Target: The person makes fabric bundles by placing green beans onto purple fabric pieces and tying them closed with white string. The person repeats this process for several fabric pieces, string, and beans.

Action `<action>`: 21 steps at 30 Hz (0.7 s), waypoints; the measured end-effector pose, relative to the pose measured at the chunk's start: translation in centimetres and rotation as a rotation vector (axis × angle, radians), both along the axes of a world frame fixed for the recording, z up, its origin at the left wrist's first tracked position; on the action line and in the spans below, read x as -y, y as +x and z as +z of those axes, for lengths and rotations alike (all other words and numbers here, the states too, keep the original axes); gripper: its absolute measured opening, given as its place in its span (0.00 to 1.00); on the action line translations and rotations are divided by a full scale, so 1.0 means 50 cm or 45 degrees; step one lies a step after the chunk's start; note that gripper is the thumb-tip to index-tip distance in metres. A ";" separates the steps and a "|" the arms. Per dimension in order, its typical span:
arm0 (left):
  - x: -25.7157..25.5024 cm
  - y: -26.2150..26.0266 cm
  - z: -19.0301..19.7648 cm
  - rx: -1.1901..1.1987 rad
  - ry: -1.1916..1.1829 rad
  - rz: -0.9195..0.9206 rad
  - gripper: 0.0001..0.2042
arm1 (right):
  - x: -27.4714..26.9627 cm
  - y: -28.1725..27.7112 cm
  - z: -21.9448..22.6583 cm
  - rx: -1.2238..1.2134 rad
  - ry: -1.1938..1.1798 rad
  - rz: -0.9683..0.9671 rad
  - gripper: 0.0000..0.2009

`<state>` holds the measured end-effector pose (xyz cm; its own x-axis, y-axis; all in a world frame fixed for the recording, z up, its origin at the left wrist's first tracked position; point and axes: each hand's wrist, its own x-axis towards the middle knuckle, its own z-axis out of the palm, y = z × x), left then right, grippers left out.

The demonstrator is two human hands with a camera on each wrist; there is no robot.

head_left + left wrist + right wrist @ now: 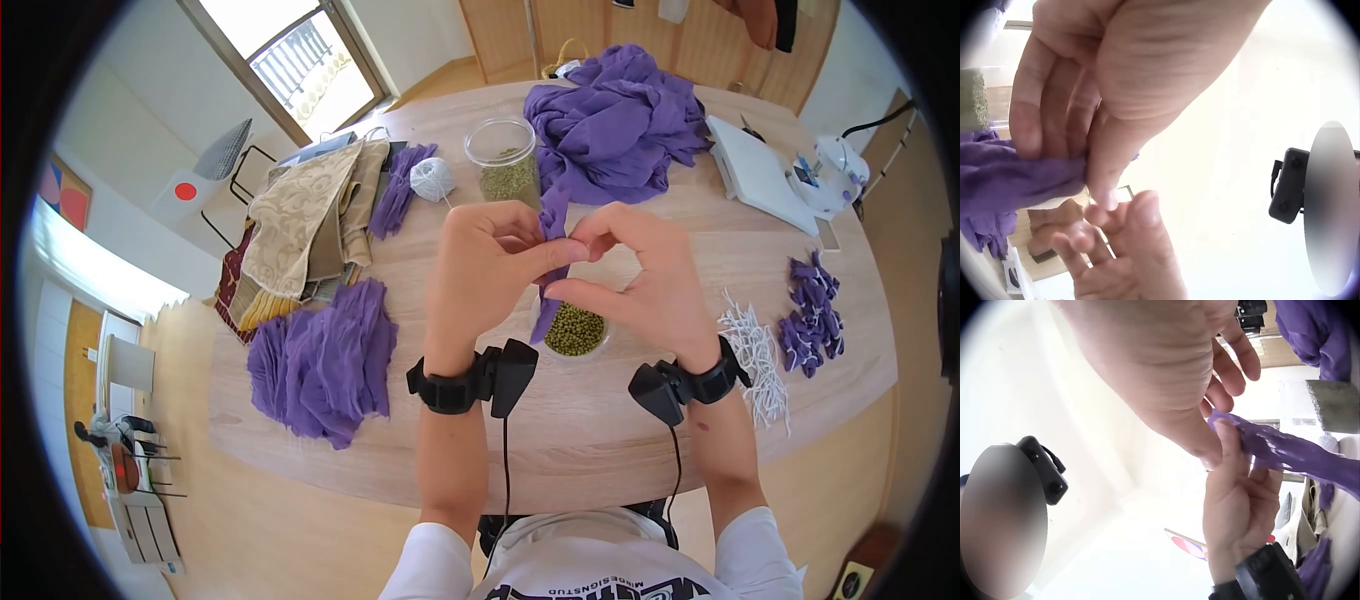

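Observation:
My left hand (485, 265) pinches the gathered end of a purple cloth strip (550, 225) between thumb and fingers, above the table. In the left wrist view the strip (1022, 178) runs off to the left from that pinch. My right hand (640, 265) is close beside it, thumb and fingers loosely bent and spread apart, its fingertips right by the left thumb. From the right wrist, the right thumb (1210, 459) overlaps the left hand (1235, 500) near the cloth's end. Below both hands is a clear container of green beans (575, 333), partly hidden by the cloth.
A clear jar of greenish dried filling (508, 180) and a ball of white string (432, 180) stand behind. Purple cloth lies in a heap (620, 125) and a stack (325, 365). Cut white strings (755, 360), tied purple bundles (810, 315) and a sewing machine (830, 175) are at right.

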<state>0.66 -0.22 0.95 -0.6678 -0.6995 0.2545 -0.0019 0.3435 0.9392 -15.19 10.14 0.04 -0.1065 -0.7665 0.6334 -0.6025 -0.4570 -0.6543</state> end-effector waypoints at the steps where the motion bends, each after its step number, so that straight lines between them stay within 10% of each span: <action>1: -0.002 -0.002 0.002 0.009 0.017 0.000 0.08 | 0.005 0.002 -0.006 0.005 -0.039 0.017 0.15; 21: 0.002 0.003 0.007 -0.315 0.184 -0.078 0.16 | 0.008 -0.023 -0.016 0.191 0.038 0.087 0.04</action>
